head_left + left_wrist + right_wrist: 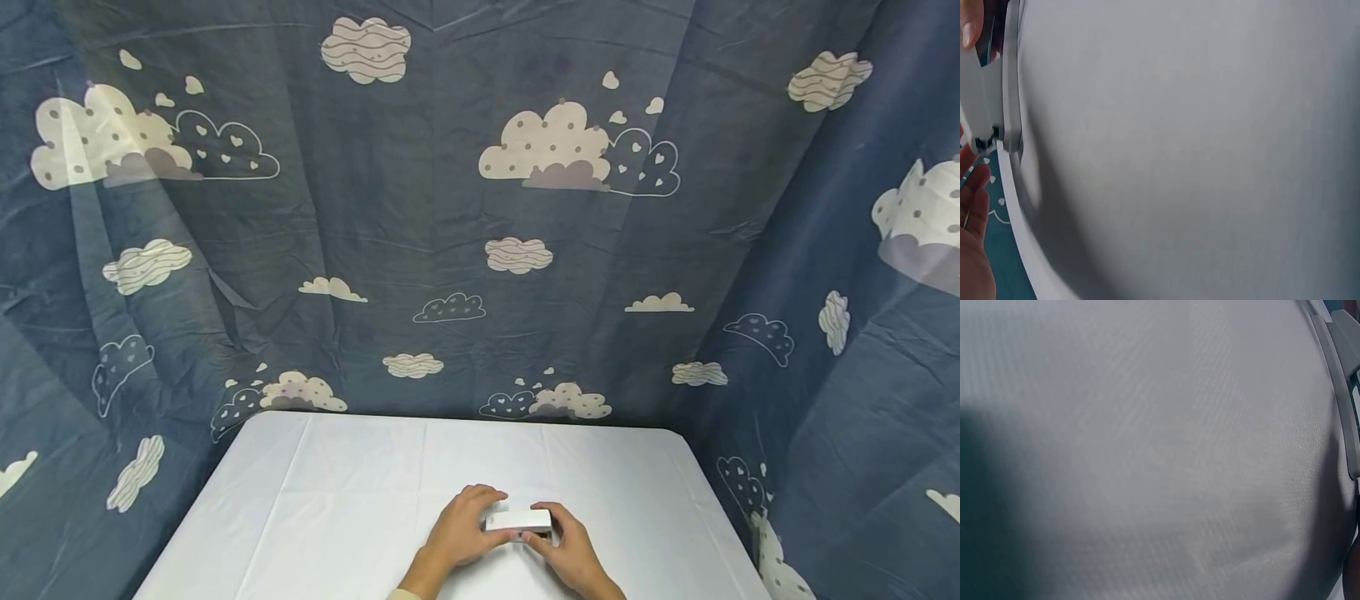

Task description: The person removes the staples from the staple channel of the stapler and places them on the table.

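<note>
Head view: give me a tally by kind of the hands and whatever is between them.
Hands: 2 (left hand, right hand)
White device: 1
Total: 3

Creased dark-blue cloud-print drapes (420, 217) behind, both sides; white-covered table (352, 500).

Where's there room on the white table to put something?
The white table has bare patches between its left edge and the left hand, between the right hand and its right edge, and beyond both hands, toward the cloud curtain. It's crowded between the hands, where they hold a white object.
</note>
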A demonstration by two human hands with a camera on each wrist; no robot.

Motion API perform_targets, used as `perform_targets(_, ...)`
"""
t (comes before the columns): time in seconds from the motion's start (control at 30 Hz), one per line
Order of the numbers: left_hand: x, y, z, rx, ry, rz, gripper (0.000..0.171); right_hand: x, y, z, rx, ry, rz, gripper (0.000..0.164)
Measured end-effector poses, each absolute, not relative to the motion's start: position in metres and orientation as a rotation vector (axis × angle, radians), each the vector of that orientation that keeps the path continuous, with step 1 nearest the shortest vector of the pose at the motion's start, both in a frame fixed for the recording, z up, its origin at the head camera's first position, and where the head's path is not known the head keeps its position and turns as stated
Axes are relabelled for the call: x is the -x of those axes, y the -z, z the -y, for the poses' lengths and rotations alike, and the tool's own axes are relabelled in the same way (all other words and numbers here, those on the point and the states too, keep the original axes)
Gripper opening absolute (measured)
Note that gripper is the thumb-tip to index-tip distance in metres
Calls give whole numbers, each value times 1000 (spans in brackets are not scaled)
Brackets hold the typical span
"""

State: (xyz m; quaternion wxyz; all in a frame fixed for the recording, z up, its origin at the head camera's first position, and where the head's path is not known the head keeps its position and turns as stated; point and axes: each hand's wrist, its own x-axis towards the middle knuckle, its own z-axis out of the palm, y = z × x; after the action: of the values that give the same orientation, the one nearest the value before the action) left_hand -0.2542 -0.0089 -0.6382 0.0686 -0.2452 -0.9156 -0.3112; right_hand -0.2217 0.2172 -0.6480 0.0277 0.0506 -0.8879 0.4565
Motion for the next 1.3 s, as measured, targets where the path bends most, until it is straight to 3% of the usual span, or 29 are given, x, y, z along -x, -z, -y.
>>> perform_targets(0.3, 256, 646, -10, 799, 972, 2670, 56, 227, 654, -227, -164, -1457, 2694, 50)
perform_targets(0.67, 255, 641, -24, 865, 973, 2624, 47, 236, 653, -236, -230, -1627, 2679, 31)
perform_targets(1.3, 258, 639, -31, 873, 1010, 2595, 38, 242, 658, -247, -323, -1672, 2628, 26)
